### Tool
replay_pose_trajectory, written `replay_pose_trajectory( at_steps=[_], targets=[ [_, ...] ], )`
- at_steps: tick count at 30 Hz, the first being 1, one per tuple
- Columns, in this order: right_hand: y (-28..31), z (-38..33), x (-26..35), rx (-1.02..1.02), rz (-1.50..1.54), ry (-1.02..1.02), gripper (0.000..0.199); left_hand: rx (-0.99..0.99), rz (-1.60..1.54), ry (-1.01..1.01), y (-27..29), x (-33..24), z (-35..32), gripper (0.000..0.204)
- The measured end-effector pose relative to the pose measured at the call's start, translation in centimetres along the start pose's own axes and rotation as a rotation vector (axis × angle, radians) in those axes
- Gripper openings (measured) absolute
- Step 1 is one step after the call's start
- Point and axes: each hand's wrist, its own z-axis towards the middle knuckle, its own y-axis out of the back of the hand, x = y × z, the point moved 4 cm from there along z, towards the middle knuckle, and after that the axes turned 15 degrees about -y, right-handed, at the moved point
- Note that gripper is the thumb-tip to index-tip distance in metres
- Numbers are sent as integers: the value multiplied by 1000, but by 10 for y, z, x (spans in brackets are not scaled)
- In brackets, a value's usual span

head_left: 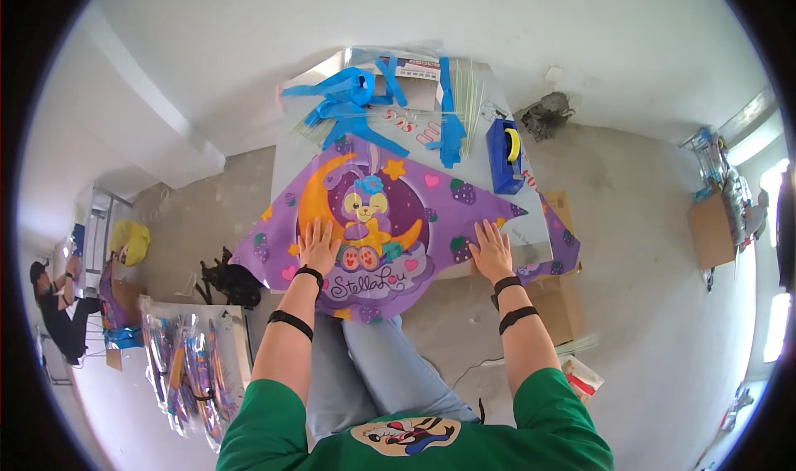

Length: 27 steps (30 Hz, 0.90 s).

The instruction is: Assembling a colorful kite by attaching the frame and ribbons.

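A purple kite sail (381,214) with a cartoon rabbit, an orange moon and grapes lies spread over the table (286,160), its near part hanging over my knees. My left hand (318,247) rests flat on it, left of the rabbit, fingers spread. To the right of the picture, my right hand (492,251) also presses flat on the sail near its right tip, holding nothing. Blue ribbon strips (352,102) lie just beyond the sail. Farther right are thin pale rods (469,106) and a blue tape dispenser (503,160) with a yellow core.
More purple printed fabric (566,243) shows past the table's right edge, above a cardboard box (560,305). Plastic-wrapped bundles (195,371) lie on a board at lower left. A black bag-like thing (228,279) sits on the floor. Another person (62,305) sits far left.
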Motion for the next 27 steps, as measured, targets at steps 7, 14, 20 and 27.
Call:
replay_pose_trajectory(
  at_steps=[7, 14, 20, 27],
  targets=[
    [35, 69, 8, -78, 233, 58, 35, -44, 76, 43, 0, -12, 7, 57],
    [90, 235, 145, 247, 648, 93, 21, -120, 126, 62, 2, -6, -4, 54],
    [36, 346, 212, 130, 487, 147, 23, -115, 126, 57, 10, -12, -9, 56],
    [-23, 440, 228, 41, 292, 176, 30, -119, 64, 56, 19, -19, 1, 56]
  ],
)
